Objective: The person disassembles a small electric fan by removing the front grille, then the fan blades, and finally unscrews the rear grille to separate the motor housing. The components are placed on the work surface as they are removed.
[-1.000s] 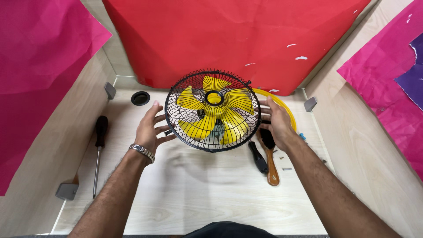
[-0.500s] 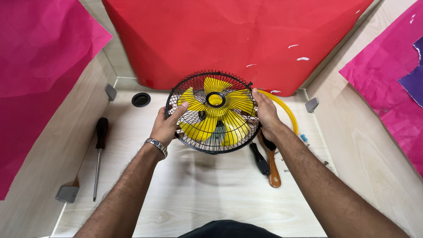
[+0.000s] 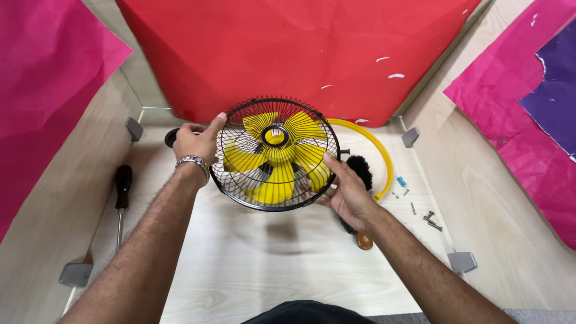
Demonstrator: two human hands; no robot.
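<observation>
Left hand (image 3: 193,140) at ten o'clock, right hand (image 3: 347,193) at four: both grips closed on round black wire-caged fan with yellow blades (image 3: 275,153).

A makeshift repair workshop — a pale wooden bench (image 3: 252,270) walled with coloured paper sheets (image 3: 300,54), a screwdriver (image 3: 122,198), loose screws (image 3: 429,219) and a brush (image 3: 360,171) lying about.
</observation>
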